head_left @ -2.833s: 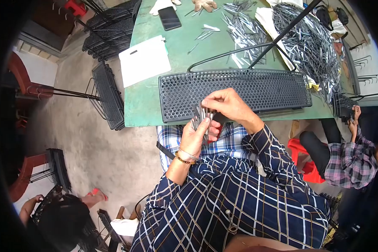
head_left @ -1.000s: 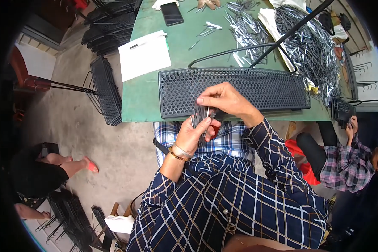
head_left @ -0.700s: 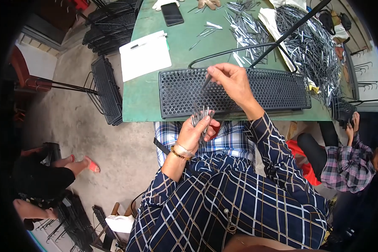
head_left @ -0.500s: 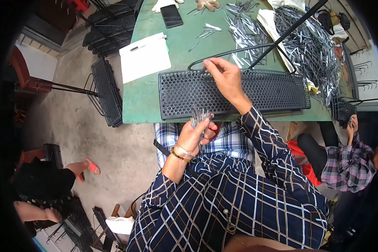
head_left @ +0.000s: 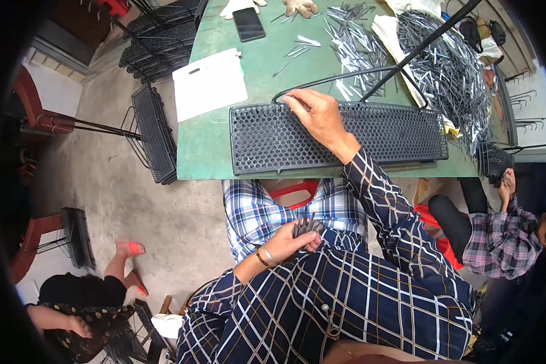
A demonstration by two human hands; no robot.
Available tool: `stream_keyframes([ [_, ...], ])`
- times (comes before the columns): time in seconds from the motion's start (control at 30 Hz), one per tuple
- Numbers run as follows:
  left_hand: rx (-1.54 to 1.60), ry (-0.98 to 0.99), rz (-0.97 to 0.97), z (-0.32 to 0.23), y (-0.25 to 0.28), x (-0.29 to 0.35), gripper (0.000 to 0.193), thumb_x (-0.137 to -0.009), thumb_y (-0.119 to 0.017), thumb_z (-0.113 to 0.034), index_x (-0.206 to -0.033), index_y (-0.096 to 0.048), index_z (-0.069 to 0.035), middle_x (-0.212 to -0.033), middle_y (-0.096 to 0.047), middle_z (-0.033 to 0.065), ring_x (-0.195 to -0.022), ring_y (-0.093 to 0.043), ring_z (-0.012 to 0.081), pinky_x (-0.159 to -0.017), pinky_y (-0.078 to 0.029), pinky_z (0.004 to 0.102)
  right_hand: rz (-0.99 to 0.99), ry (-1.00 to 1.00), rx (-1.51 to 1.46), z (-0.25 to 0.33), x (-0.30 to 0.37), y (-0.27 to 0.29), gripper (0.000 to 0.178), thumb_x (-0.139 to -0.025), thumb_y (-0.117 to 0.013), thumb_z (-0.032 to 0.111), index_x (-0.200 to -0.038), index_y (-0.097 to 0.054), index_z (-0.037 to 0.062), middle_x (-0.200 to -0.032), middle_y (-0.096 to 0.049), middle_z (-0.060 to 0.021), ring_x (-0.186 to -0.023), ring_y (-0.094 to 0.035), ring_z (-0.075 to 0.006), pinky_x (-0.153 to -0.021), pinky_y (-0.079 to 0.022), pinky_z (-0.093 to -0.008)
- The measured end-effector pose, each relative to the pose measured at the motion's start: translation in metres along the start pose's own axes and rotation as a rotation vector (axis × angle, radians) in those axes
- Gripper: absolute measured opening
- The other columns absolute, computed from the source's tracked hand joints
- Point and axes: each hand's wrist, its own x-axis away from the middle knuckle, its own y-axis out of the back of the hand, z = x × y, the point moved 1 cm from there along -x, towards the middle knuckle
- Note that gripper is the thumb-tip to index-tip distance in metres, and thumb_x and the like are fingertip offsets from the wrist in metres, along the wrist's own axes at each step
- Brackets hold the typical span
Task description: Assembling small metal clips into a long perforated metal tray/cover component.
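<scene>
Left hand [head_left: 288, 241] is clenched round a bundle of thin dark strips [head_left: 306, 225]; you hold it low over your lap, on your side of the table edge, strip ends poking up past the thumb, likely so single pieces stay easy to pinch out; right hand [head_left: 321, 118] sits across the black perforated panel [head_left: 382, 136], fingertips bunched at its far rim by the bent black rod [head_left: 340, 76]; can't tell whether a strip is between them, the fingers cover the spot.

Panel lies on the green table [head_left: 206, 164], long side toward you, near rim just inside the table's near edge; probably set so both rims fall within your reach; the rod frame points away from you, which seems to keep your side clear of it; loose strips [head_left: 358, 54] lie beyond the panel, the big heap [head_left: 446, 76] to the far right alongside white cloth [head_left: 385, 33], stock apparently kept close but off the panel.

Edges and room: bare green runs left of the panel, up to the white sheet [head_left: 209, 94]; phone [head_left: 249, 25] and gloves [head_left: 300, 7] are well apart at the far side; right end is tighter, with the table corner near and heap and rod crowding above; your right wrist has open air over the panel; between left hand and table edge there's only your lap and a bit of red stool [head_left: 297, 193].
</scene>
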Motion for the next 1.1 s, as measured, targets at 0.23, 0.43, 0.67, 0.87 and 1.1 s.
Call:
stream_keyframes([
  [0.23, 0.021, 0.036, 0.002, -0.001, 0.001, 0.002, 0.022, -0.094, -0.05, -0.016, -0.109, -0.046, 0.0, -0.093, -0.06, 0.0084, -0.079, -0.061, 0.0131, -0.073, -0.052, 0.0264, 0.02, 0.043, 0.049, 0.003, -0.001, 0.003, 0.014, -0.082, -0.064, 0.015, -0.087, -0.065, 0.0022, -0.082, -0.066, -0.0123, -0.071, -0.063, -0.0281, -0.062, -0.05, -0.0353],
  [0.43, 0.244, -0.008, -0.184, -0.021, 0.003, -0.001, 0.02, -0.093, -0.05, -0.013, -0.111, -0.046, -0.003, -0.087, -0.058, 0.0068, -0.067, -0.054, 0.0108, -0.054, -0.045, 0.0217, 0.021, 0.002, 0.011, -0.004, 0.001, 0.0, 0.015, -0.083, -0.064, 0.016, -0.087, -0.065, 0.0021, -0.082, -0.065, -0.0125, -0.07, -0.063, -0.0285, -0.062, -0.05, -0.036],
  [0.67, 0.29, -0.125, -0.188, -0.047, 0.007, -0.002, 0.015, -0.093, -0.05, -0.012, -0.105, -0.047, -0.005, -0.083, -0.056, 0.0061, -0.061, -0.046, 0.0073, -0.046, -0.037, 0.0189, 0.064, -0.017, 0.04, -0.006, 0.003, -0.003, 0.016, -0.082, -0.065, 0.017, -0.089, -0.066, 0.0027, -0.082, -0.065, -0.0137, -0.071, -0.063, -0.0302, -0.063, -0.05, -0.0366],
  [0.87, 0.261, -0.144, -0.216, -0.061, 0.005, -0.004, 0.02, -0.092, -0.052, -0.011, -0.11, -0.047, -0.004, -0.083, -0.057, 0.0066, -0.062, -0.046, 0.0076, -0.046, -0.038, 0.0194, 0.055, -0.027, 0.042, -0.007, 0.004, -0.002, 0.015, -0.082, -0.064, 0.017, -0.088, -0.066, 0.0027, -0.081, -0.065, -0.0134, -0.07, -0.062, -0.0307, -0.062, -0.049, -0.0368],
  [1.1, 0.265, -0.094, -0.237, -0.06, 0.003, -0.006, 0.022, -0.092, -0.053, -0.012, -0.111, -0.046, -0.004, -0.085, -0.058, 0.0064, -0.065, -0.051, 0.0094, -0.047, -0.041, 0.0204, 0.082, 0.085, 0.126, -0.004, 0.002, -0.002, 0.013, -0.082, -0.063, 0.016, -0.083, -0.063, 0.0029, -0.079, -0.062, -0.0113, -0.072, -0.061, -0.0316, -0.065, -0.049, -0.0396],
])
